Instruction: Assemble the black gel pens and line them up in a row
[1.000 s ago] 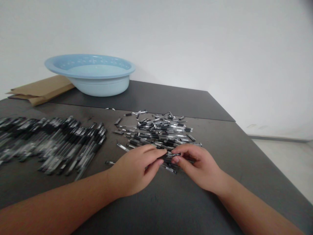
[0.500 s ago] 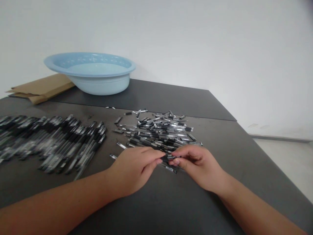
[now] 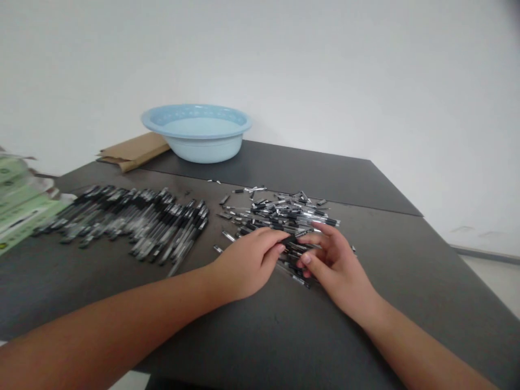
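My left hand (image 3: 249, 262) is closed, thumb against fingers, on a pen (image 3: 290, 239). Only the pen's black end shows past the fingertips; the rest is hidden in the hand. My right hand (image 3: 335, 265) is just to the right of that end, with thumb and fingers apart and nothing clearly held. Behind and beneath both hands lies a loose pile of pen parts (image 3: 280, 208), clear barrels with black grips and short black caps. Further left, a row of capped pens (image 3: 162, 222) lies side by side, slightly blurred.
A light blue basin (image 3: 203, 149) stands at the back of the dark table (image 3: 260, 336), partly over a flat brown paper bag (image 3: 136, 151). Green printed boxes (image 3: 22, 206) sit at the left edge. The wall (image 3: 325, 70) rises behind the table.
The view has swung left, bringing the green boxes in. My right hand's fingers have spread from their pinch by the pen end; my left hand still grips the pen.
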Demonstrator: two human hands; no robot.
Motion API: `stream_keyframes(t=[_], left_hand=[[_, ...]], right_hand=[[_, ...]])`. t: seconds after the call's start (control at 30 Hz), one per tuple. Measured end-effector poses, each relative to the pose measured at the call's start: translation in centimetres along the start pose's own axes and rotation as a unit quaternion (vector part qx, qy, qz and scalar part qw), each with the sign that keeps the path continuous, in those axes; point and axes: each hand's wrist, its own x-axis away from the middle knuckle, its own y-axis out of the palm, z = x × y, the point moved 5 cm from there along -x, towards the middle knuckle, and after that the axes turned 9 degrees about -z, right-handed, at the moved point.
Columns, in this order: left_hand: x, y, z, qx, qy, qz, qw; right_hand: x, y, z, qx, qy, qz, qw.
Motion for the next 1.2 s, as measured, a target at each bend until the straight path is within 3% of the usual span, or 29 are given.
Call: stream_keyframes(t=[0.13, 0.23, 0.3, 0.37, 0.47, 0.57, 0.67, 0.9, 1.03, 1.13, 1.2], left_hand=[[1.8, -3.2, 0.6, -0.04, -0.109, 0.036, 0.993], [5.0, -5.5, -0.5, -0.155, -0.197, 0.051, 0.967], [7.3, -6.2, -1.9, -0.27, -0.237, 0.049, 0.932], [9.1, -6.3, -3.5, -0.342, -0.271, 0.035, 0.899], [10.5, -5.6, -5.2, -0.36, -0.29, 0.011, 0.887], [10.5, -5.3, -5.7, -0.368, -0.287, 0.022, 0.884], [9.9, -5.4, -6.5, -0.366, -0.267, 0.034, 0.891], [9.4, -5.9, -11.3, -0.325, -0.29, -0.026, 0.9], [9.6, -6.1, -12.3, -0.321, -0.308, -0.04, 0.895], [9.0, -6.3, -12.1, -0.333, -0.317, -0.019, 0.888], [7.6, -6.8, -12.2, -0.339, -0.315, -0.009, 0.886]], right_hand=[[0.5, 0.0, -0.6, 0.143, -0.063, -0.009, 0.988], [1.1, 1.3, -1.4, 0.301, -0.099, -0.069, 0.946], [1.4, 3.1, -2.0, 0.379, -0.125, -0.113, 0.91], [1.3, 5.5, -2.4, 0.44, -0.14, -0.151, 0.874], [-0.3, 9.2, -2.5, 0.512, -0.116, -0.187, 0.83], [-2.9, 11.6, -2.2, 0.547, -0.086, -0.191, 0.81], [-4.8, 12.6, -1.8, 0.56, -0.07, -0.207, 0.799], [-4.8, 11.6, -1.3, 0.559, -0.075, -0.232, 0.793], [-3.9, 10.5, -2.1, 0.558, -0.078, -0.238, 0.791], [-3.3, 7.6, -3.8, 0.55, -0.115, -0.223, 0.796], [-3.6, 3.3, -4.4, 0.542, -0.116, -0.181, 0.812]])
